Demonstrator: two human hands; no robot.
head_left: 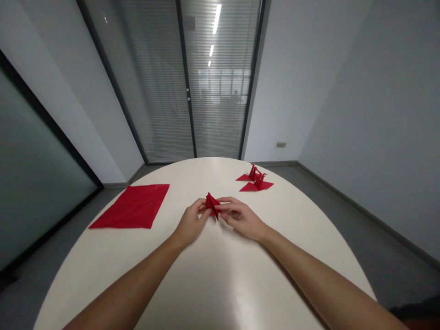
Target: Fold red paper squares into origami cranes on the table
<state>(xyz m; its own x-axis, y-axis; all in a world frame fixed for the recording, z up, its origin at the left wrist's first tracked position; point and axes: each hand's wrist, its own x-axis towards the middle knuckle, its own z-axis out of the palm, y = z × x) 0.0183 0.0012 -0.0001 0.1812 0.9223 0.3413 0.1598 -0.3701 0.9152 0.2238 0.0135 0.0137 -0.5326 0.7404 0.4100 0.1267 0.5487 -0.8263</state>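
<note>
Our left hand (190,222) pinches the small, partly folded piece of red paper (212,205) between thumb and fingertips. Our right hand (240,219) grips its other side the same way, fingers closed narrow on the paper. The piece stands upright between both hands, just above the middle of the pale round surface (213,275), nearer its far edge than the near one.

We judge the fold goes best if both pinches sit close to the crease line. The layers should be lined up point to point before any pressing, since thin paper slips and tears easily.

A flat square sheet of red paper (132,206) lies by the left edge. Two finished red paper figures (255,180) sit touching near the far right edge.
</note>
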